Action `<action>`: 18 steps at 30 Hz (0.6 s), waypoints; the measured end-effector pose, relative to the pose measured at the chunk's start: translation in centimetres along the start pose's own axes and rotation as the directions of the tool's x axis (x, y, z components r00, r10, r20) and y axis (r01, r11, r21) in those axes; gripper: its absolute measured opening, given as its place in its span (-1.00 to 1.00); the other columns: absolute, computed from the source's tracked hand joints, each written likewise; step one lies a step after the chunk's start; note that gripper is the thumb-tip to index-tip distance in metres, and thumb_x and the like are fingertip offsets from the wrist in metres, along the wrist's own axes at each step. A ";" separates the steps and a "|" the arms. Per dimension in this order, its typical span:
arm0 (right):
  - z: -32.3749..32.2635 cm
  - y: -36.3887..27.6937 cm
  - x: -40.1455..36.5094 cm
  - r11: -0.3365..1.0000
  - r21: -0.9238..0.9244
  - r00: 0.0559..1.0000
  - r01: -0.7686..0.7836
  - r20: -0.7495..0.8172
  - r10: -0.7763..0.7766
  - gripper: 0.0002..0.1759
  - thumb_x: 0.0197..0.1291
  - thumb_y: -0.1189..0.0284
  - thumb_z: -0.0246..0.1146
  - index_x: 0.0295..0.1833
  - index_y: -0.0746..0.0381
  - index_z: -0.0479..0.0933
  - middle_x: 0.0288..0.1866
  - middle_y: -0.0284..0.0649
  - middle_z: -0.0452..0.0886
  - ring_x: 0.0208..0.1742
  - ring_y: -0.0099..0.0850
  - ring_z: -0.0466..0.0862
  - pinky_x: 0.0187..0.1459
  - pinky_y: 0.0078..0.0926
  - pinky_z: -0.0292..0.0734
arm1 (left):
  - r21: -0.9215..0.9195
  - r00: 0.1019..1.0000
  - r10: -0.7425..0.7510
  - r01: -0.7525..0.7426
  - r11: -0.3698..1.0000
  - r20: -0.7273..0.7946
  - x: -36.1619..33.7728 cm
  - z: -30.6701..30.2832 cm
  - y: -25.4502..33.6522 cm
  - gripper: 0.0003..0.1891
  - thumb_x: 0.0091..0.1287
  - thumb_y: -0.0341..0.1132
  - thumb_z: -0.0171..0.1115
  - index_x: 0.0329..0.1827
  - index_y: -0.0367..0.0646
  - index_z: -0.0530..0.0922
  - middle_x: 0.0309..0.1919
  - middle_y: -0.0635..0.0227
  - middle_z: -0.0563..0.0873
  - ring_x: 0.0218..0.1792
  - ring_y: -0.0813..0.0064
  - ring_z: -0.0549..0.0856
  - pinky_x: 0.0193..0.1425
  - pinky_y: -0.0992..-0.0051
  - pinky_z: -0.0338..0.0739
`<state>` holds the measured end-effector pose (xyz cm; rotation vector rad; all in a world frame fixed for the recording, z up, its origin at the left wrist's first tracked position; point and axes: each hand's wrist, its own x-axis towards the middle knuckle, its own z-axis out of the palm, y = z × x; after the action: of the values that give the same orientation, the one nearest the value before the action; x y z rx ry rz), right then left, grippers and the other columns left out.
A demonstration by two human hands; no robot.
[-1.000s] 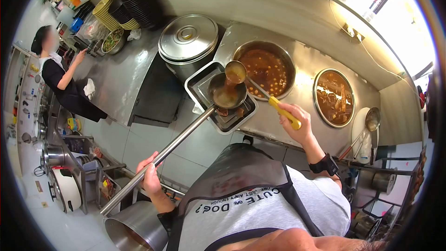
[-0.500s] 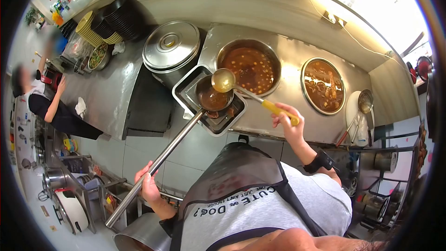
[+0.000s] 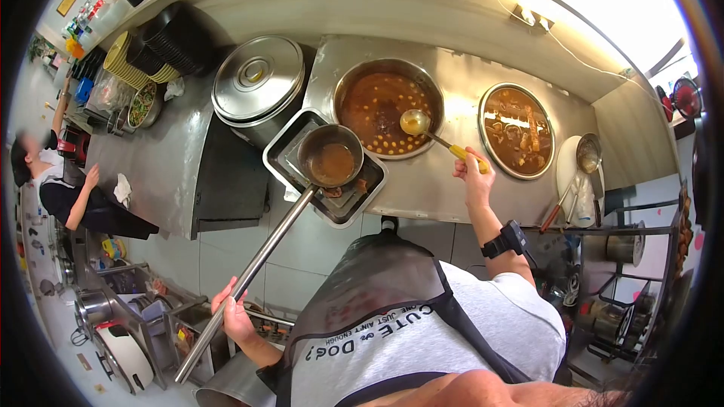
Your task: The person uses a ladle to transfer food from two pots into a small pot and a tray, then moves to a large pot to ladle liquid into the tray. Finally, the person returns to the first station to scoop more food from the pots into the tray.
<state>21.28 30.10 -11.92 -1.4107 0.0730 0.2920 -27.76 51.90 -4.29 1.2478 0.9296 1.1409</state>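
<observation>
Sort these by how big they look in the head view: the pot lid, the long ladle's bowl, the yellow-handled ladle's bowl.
pot lid
long ladle's bowl
yellow-handled ladle's bowl
The gaps are clear, and all three sit similarly far away.

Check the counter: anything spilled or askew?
Only minor: brown sauce scraps lie in the tray under the long-handled pan that the left hand holds, and the tray sits askew, its near corner seemingly overhanging the counter edge.

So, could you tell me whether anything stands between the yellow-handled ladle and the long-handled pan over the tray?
Nothing visible does. The ladle, in the right hand, is at the sauce pot, and the long-handled pan lies just beside it, with only low rims between.
</observation>
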 end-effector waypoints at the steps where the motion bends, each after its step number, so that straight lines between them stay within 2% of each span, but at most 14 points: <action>1: 0.1 0.1 0.2 1.000 -0.008 1.000 0.000 -0.007 0.000 -0.67 0.30 0.45 0.17 0.09 0.42 0.47 -0.38 -0.16 0.61 -0.45 -0.50 0.61 -0.41 -0.54 0.63 | 0.005 1.000 -0.008 0.008 1.000 0.004 0.0 -0.1 0.1 -0.70 0.24 -0.47 0.02 0.01 -0.41 0.43 0.05 -0.30 0.52 0.10 0.05 0.59 0.05 0.32 0.61; 14: 1.3 1.8 2.8 0.999 0.035 0.999 -0.016 -0.048 0.018 -0.66 0.29 0.43 0.17 0.09 0.42 0.48 -0.40 -0.17 0.59 -0.47 -0.49 0.60 -0.41 -0.53 0.63 | 0.017 1.000 0.004 -0.004 1.000 0.020 0.3 -0.7 -0.3 -0.69 0.29 -0.42 -0.01 0.05 -0.39 0.42 0.10 -0.26 0.49 0.07 0.10 0.60 0.05 0.36 0.63; 16: 1.6 1.9 3.2 0.999 0.037 0.999 -0.009 -0.042 0.011 -0.66 0.29 0.42 0.17 0.09 0.42 0.48 -0.40 -0.17 0.59 -0.46 -0.49 0.60 -0.41 -0.53 0.63 | -0.013 1.000 -0.006 0.005 1.000 -0.014 0.4 -0.7 -0.3 -0.70 0.24 -0.48 0.01 0.02 -0.43 0.42 0.05 -0.28 0.52 0.11 0.02 0.58 0.04 0.31 0.66; 18: 1.9 2.2 3.8 0.999 0.040 0.999 -0.002 -0.034 0.004 -0.65 0.29 0.42 0.17 0.10 0.42 0.48 -0.39 -0.17 0.59 -0.46 -0.49 0.60 -0.40 -0.53 0.63 | -0.013 1.000 -0.008 0.008 1.000 -0.009 0.4 -0.8 -0.3 -0.70 0.24 -0.48 0.01 0.02 -0.43 0.42 0.06 -0.29 0.51 0.11 0.02 0.58 0.04 0.31 0.66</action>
<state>24.14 32.79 -14.54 -1.3764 0.1085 0.2675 -28.40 52.48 -4.61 1.2280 0.9314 1.1450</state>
